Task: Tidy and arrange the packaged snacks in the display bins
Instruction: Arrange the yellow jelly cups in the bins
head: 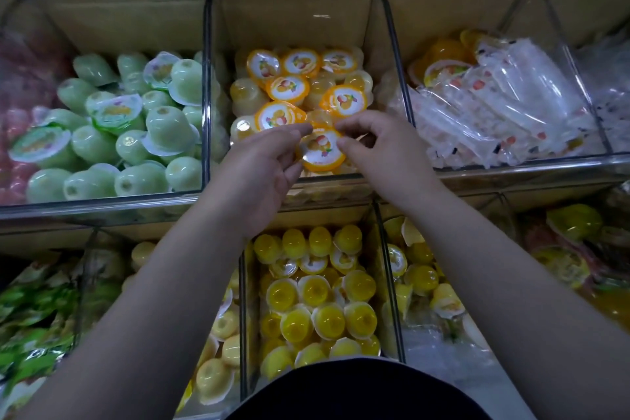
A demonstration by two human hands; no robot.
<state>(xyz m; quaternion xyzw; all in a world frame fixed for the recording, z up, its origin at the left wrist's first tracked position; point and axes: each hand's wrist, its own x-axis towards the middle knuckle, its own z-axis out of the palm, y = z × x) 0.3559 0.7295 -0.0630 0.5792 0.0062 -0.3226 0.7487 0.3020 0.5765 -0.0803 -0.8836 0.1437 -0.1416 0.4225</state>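
An orange-lidded jelly cup (322, 150) sits lid up at the front of the middle clear bin (385, 54). My left hand (269, 164) pinches its left rim with thumb and fingers. My right hand (381, 143) pinches its right rim. Behind it, several more orange-lidded cups (288, 87) lie lid up in rough rows, with a few pale cups on their sides between them.
Green jelly cups (136, 126) fill the bin to the left. Clear-wrapped packets (504, 102) fill the bin to the right. Below, a lower row holds yellow jelly cups (320, 297), more yellow cups (422, 280) and green packets (30, 327).
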